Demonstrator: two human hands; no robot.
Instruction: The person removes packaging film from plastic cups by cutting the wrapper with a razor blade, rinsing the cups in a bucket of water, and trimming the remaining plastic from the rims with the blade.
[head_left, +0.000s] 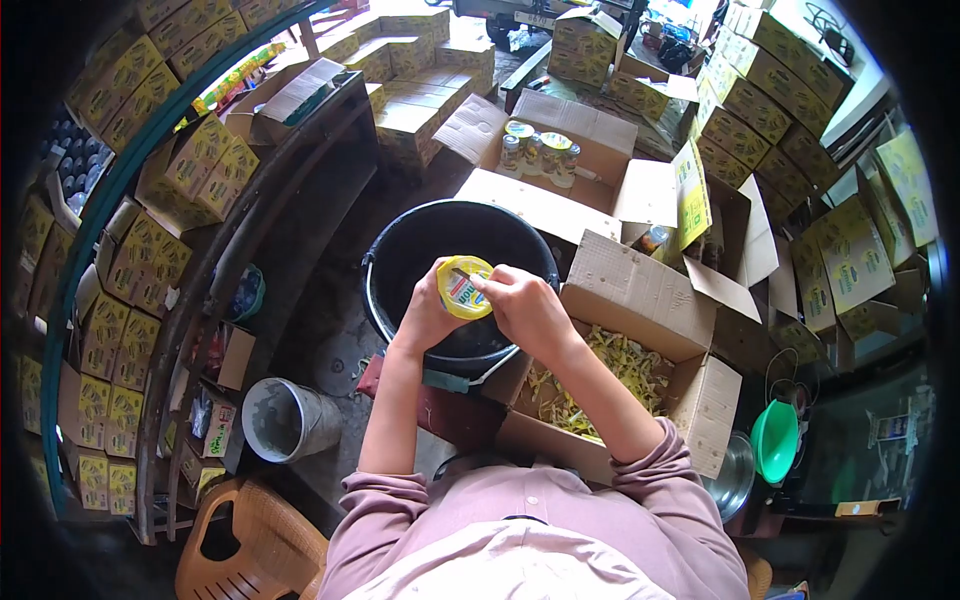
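Note:
My left hand (424,310) is wrapped round a jar with a yellow and white printed label (462,292), held over a large black bucket (385,225). At the jar's right side is my right hand (524,310), its thumb and fingertips pinched against the label; what lies between them is mostly hidden. Below my right forearm stands an open cardboard box (640,290) holding many yellow paper strips (615,365). Several jars with yellow labels (553,150) stand in another open carton (600,120) beyond the bucket.
A grey bucket (290,420) stands on the floor at left, near a brown plastic chair (265,545). Stacked yellow cartons (195,170) fill shelves at left, with more stacks (770,75) at right. A green bowl (775,442) and a metal basin (732,478) sit at right.

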